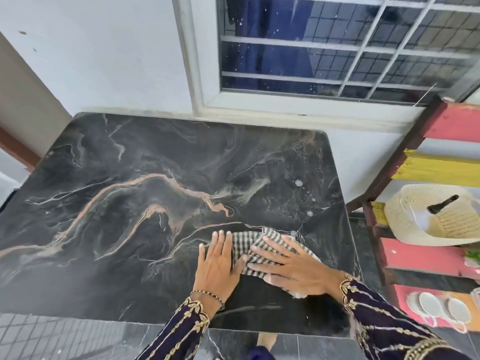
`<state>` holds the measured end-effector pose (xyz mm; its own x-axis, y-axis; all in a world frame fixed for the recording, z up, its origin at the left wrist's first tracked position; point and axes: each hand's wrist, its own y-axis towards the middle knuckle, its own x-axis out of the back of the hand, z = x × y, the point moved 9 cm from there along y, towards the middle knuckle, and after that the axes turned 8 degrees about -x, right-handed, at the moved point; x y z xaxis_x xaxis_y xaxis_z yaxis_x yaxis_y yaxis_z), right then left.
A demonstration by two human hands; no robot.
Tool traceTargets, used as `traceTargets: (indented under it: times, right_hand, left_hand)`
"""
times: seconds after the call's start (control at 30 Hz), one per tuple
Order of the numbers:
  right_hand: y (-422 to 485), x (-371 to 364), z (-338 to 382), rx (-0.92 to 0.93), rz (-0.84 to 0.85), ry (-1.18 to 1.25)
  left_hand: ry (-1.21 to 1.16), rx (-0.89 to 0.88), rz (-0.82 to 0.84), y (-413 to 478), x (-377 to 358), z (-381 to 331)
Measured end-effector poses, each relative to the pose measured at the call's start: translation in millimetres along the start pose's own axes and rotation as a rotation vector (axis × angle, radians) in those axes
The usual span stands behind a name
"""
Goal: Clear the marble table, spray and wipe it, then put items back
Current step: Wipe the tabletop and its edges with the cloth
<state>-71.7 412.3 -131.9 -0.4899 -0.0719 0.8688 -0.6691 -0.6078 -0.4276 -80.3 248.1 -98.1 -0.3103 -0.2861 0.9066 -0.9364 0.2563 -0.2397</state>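
From the head view, the dark marble table (130, 203) stands pushed up to the white wall under the barred window (337, 48), and its top holds nothing but a cloth and two hands. The checked cloth (249, 245) lies bunched on the table's near right part, close to the right edge. The left hand (217, 266) lies flat at the cloth's left end, its fingers straight and close together, pointing toward the wall, and its thumb reaches onto the fabric. The right hand (293, 266) presses flat on top of the cloth, its fingers straight and spread wide, pointing left toward the other hand. Neither hand curls round the fabric. A beaded bracelet (207, 294) circles the left wrist, and both arms wear dark sleeves (376, 320) with gold stitching. A few pale wet spots (298, 183) sit on the table beyond the cloth, toward the wall. Just off the table's right edge stands a rack (454, 120) with red and yellow shelves. On it a pale woven hat (426, 222) rests with a small dark object (442, 203) lying on it, which I cannot identify, and white cups (431, 306) sit on a lower shelf. Dark tiles (65, 339) cover the floor in front of the table.
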Motion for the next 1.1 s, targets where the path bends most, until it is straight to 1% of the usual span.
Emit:
traceTargets:
  times: [0.17,0.33,0.4,0.47,0.57,0.67,0.77,0.9,1.0,1.1]
  right_hand:
    - [54.7,39.8,-59.2,0.005,-0.003,0.017]
    - [115.3,84.9,-121.6,-0.023,-0.055,-0.012]
    - [139.4,103.7,-144.7,-0.047,-0.068,-0.031]
    - [162.5,122.0,-167.3,-0.069,-0.091,-0.049]
    - [190.8,142.1,-199.7,-0.112,-0.106,-0.035]
    - [213.5,158.7,-223.0,-0.141,-0.151,-0.01]
    - [229.0,173.9,-241.0,-0.183,-0.187,0.044]
    - [236.7,182.8,-251.2,-0.206,-0.218,0.065]
    - [228.8,181.2,-258.3,-0.213,-0.237,0.054]
    - [209.0,177.5,-288.3,-0.279,-0.257,0.072]
  left_hand:
    - [0.03,0.002,-0.011,63.3,16.0,-7.6]
    - [0.081,-0.011,-0.016,147.4,37.5,-15.6]
    - [0.103,0.01,0.025,174.9,40.4,-16.3]
    - [0.129,0.066,0.085,196.3,41.8,-13.0]
    - [0.165,0.21,0.218,212.0,39.9,-4.6]
    - [0.175,0.279,0.312,220.8,33.1,-3.1]
    - [0.138,0.313,0.35,224.8,28.2,-3.5]
    - [0.133,0.31,0.365,224.2,27.1,-3.0]
    - [0.13,0.305,0.364,222.8,25.7,-2.4]
    - [0.128,0.302,0.357,223.1,25.2,-2.2]
